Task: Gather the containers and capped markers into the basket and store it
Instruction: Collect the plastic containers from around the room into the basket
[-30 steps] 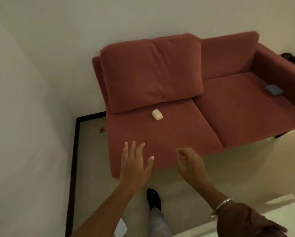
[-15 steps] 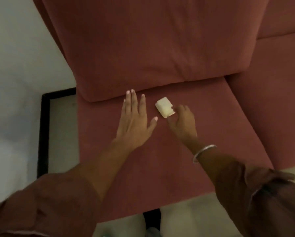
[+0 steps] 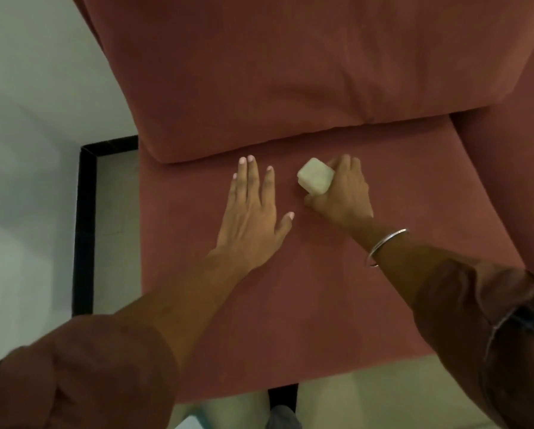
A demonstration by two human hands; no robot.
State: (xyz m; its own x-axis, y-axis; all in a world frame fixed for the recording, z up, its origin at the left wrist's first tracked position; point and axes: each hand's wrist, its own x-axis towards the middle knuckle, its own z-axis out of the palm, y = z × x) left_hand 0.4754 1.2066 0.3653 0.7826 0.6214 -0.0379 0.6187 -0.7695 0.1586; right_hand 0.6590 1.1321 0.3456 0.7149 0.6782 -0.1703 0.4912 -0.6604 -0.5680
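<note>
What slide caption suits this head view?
Right hand grips a small white rounded container on the red sofa seat; left hand rests flat beside.

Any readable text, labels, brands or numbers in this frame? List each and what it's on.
None readable.
Small white container, gripped by the right hand: visible faces look plain, no print or label to be made out.
Metal bangle on the right wrist: no marking can be made out.
Red sofa seat cushion, back cushion and the left hand lying flat on the seat: no tags or signs showing.
</note>
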